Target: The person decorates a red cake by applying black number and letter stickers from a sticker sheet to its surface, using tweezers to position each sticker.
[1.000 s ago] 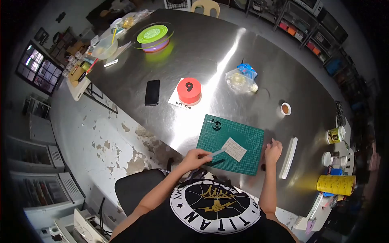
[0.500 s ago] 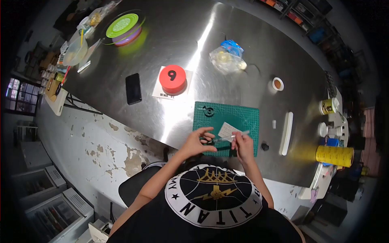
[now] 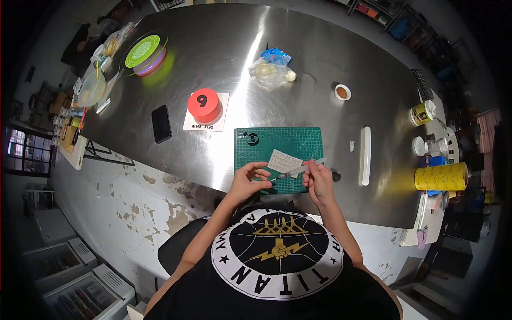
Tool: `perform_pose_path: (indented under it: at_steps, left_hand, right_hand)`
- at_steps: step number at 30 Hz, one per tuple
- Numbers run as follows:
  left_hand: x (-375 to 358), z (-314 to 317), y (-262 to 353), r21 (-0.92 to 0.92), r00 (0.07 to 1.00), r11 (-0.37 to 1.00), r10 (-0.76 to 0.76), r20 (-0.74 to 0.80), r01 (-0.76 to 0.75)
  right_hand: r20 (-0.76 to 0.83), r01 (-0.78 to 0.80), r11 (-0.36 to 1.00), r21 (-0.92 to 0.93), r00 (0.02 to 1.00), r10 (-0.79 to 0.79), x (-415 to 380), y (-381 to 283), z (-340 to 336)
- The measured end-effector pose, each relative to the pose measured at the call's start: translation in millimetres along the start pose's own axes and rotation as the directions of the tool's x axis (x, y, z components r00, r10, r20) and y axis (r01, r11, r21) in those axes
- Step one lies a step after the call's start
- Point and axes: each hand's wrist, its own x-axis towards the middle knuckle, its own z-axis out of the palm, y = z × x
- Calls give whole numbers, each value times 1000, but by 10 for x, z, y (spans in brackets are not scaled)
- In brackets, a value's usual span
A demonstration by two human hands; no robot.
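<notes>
My right hand (image 3: 319, 180) pinches a slim, translucent pen-like tool (image 3: 292, 173), which slants down to the left and ends in a dark tip. My left hand (image 3: 248, 182) is open, thumb and fingers apart around that tip. Both hands are over the near part of a green cutting mat (image 3: 309, 140). A pale letter mould (image 3: 284, 160), covered in rows of small characters, lies on the mat just beyond the tool. Near the mat's far left corner is a black ring-like piece (image 3: 252, 139). To the right of my right hand sits a small black lump (image 3: 336, 176).
A red round cake (image 3: 205, 106) with a black numeral stands on a white board (image 3: 223, 117). Left of it lies a phone (image 3: 161, 124). A plastic bag (image 3: 270, 73), a small cup (image 3: 343, 92), a white rod (image 3: 365, 156) and a yellow roll (image 3: 440, 177) are farther off.
My view has shifted, so the table's things sit farther left in it. More of the letter mould shows beyond the tool. My hands keep nearly the same pose.
</notes>
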Motion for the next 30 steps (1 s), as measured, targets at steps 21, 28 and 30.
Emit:
perform_pose_path:
  at_steps: [21,28,30]
  left_hand:
    - [-554,93,-348,609,992,793,90,-85,-20]
    - [-718,-238,-309,626,974,779,164,-156,-32]
    - [-749,-306,-309,636,974,770,178,-143,-48]
  right_hand:
    - [-93,11,974,225,996,10,-492,209,-616]
    - [-152,146,988,40,979,-139,-473,376,-503]
    - [-167,144,989,28,976,-138,-457,377,-378]
